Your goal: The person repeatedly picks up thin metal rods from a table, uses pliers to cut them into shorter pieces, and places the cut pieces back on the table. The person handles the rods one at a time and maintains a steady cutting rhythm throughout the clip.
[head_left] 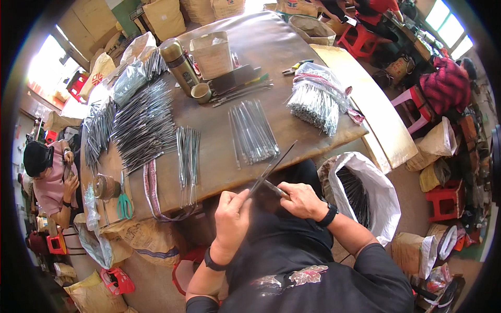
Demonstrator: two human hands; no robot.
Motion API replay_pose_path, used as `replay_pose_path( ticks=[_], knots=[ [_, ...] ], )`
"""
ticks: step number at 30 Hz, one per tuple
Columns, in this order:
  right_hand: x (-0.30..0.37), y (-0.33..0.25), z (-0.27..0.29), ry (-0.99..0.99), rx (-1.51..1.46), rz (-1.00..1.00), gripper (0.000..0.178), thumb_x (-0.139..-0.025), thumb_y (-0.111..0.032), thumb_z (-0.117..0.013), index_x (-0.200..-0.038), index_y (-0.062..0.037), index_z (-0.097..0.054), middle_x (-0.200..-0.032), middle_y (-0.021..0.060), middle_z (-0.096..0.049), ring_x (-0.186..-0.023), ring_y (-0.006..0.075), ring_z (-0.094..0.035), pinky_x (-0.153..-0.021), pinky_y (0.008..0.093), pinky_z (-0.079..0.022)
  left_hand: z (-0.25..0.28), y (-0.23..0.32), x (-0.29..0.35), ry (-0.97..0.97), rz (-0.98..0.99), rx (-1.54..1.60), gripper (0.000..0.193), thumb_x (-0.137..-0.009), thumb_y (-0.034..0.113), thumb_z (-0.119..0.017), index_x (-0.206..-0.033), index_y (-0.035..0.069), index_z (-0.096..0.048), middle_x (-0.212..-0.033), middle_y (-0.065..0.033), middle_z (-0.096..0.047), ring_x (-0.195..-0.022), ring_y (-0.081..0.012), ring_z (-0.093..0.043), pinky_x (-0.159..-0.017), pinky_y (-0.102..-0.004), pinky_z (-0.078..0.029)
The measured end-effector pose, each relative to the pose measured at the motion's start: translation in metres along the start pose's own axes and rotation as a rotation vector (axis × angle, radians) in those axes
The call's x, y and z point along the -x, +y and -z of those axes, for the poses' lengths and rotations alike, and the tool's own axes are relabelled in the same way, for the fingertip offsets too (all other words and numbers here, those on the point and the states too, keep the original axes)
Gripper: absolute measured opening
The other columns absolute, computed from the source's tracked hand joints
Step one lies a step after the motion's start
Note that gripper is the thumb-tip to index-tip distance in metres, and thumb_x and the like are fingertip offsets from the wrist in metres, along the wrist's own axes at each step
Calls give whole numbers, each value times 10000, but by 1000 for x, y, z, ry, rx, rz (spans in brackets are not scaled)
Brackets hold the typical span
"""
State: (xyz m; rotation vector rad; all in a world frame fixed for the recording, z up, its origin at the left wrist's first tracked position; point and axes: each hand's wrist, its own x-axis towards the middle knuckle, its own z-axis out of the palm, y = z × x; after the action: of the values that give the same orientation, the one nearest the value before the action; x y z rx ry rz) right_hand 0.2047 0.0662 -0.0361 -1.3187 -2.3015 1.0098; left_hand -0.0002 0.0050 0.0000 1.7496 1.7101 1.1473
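Note:
In front of my chest, my left hand [232, 215] is closed around thin dark metal rods [275, 163], whose tips point up and to the right. My right hand [303, 200] grips a short, flat greyish tool [274, 187]; its far end meets the rods near my left fingertips. What kind of tool it is cannot be made out. Just beyond my hands, a row of thin metal rods [254, 131] lies on the brown table [219, 151]. A narrower bundle of rods [188, 159] lies to its left. A large pile of rods [143, 122] spreads farther left.
A plastic bag of rods [317, 101] and pliers [297, 67] lie at the right. Farther back stand a thermos [180, 68], a cup [201, 93] and a bin [211, 55]. Green-handled scissors [124, 205] lie front left. A white sack [383, 206] of dark rods stands by my right arm. Other people sit nearby.

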Motion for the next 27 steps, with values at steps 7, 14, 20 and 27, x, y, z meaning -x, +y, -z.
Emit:
replay_pose_path(
  ticks=[7,14,20,27],
  knots=[
    [-1,9,-7,77,-65,68,313,-765,-162,-545,-1052,-38,-567,-808,182,-623,-778,397,-606,-697,451,-479,-4,-3,2,27,-10,-97,235,-802,-8,-666,-1036,-11,-666,-813,-142,-568,-672,-279,-586,-619,-347,-480],
    [11,34,9,57,-680,-221,301,-781,-68,-498,-1074,-15,-542,-749,49,-562,-646,112,-542,-590,242,-446,38,-74,-38,267,197,-370,217,-851,84,-616,-1025,-40,-654,-850,-205,-588,-783,-375,-574,-704,-422,-461],
    [33,42,30,236,-831,-372,310,-751,-27,-468,-1054,0,-531,-769,64,-584,-638,130,-590,-530,241,-445,43,-103,-51,265,242,-708,274,-807,158,-662,-1018,-16,-645,-901,-208,-542,-874,-380,-535,-772,-459,-435],
    [32,55,33,190,-933,-401,248,-731,-60,-494,-965,5,-545,-786,81,-589,-658,157,-603,-595,279,-492,-39,-76,-65,59,166,-531,318,-787,217,-700,-1039,47,-603,-982,-169,-550,-984,-356,-550,-828,-439,-484]
  ],
)
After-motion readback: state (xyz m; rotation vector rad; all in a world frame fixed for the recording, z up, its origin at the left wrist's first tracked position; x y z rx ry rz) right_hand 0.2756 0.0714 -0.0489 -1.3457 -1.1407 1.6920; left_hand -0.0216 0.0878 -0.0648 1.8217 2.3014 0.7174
